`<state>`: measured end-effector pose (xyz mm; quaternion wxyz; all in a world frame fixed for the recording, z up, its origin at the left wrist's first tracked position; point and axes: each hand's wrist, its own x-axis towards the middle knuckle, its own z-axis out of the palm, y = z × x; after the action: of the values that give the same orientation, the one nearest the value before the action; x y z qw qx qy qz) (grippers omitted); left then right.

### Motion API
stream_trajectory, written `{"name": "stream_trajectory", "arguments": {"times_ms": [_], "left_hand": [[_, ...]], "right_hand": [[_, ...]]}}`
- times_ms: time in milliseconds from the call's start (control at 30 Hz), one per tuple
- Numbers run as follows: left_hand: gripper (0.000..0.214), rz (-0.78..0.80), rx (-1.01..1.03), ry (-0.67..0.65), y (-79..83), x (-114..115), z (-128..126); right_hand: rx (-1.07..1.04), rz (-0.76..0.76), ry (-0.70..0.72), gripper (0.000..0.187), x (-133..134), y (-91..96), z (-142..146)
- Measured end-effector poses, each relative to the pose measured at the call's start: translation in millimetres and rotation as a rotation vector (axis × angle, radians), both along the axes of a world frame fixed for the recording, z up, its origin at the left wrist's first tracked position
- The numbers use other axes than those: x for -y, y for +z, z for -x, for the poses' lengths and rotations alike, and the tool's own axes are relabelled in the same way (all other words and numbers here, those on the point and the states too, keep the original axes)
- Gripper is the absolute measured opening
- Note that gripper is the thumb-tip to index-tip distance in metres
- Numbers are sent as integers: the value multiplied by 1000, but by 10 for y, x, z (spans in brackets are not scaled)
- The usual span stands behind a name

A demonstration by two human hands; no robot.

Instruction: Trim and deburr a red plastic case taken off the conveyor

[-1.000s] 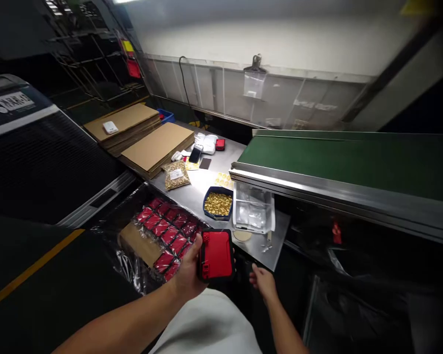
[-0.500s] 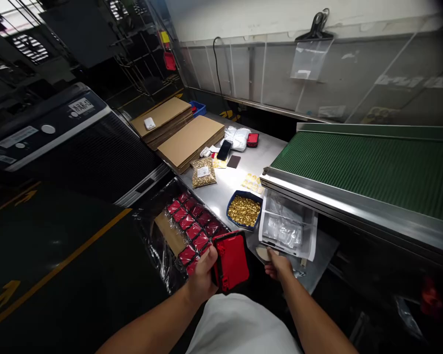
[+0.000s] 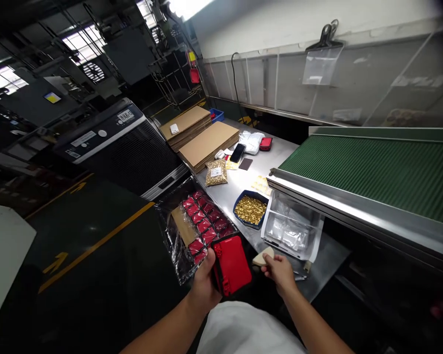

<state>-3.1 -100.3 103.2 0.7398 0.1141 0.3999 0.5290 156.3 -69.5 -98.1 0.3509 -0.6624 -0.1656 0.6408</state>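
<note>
My left hand grips a red case with a black edge, thumb along its left side. Between the thumb and fingers of my right hand is a flat cream-coloured pad, just right of the case and apart from it. Behind the case a black plastic-lined box holds rows of small red plastic-wrapped items. A blue tray of small gold-coloured pieces stands on the metal table. Beside it is a white bin with clear plastic bags.
A green ribbed conveyor runs along the right. Stacked cardboard sheets, a bag of gold-coloured pieces, a phone and a small red case lie farther back. A dark machine stands at left.
My right hand has lifted the cream pad from beside the white bin and brought it nearer the red case. The camera view has swung left.
</note>
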Motion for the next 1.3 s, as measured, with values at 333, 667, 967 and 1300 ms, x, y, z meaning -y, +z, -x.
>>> {"name": "stream_trajectory", "arguments": {"times_ms": [333, 667, 967, 1300], "left_hand": [[46, -26, -27, -34, 38, -146, -82], [53, -96, 53, -186, 42, -290, 50], [50, -19, 45, -190, -59, -341, 185], [53, 88, 95, -186, -34, -371, 221]], "right_hand": [[349, -908, 142, 15, 341, 2153, -150], [532, -1078, 203, 26, 319, 2220, 231], [568, -1142, 313, 32, 195, 2197, 344], [589, -1099, 285, 26, 76, 2065, 379]]}}
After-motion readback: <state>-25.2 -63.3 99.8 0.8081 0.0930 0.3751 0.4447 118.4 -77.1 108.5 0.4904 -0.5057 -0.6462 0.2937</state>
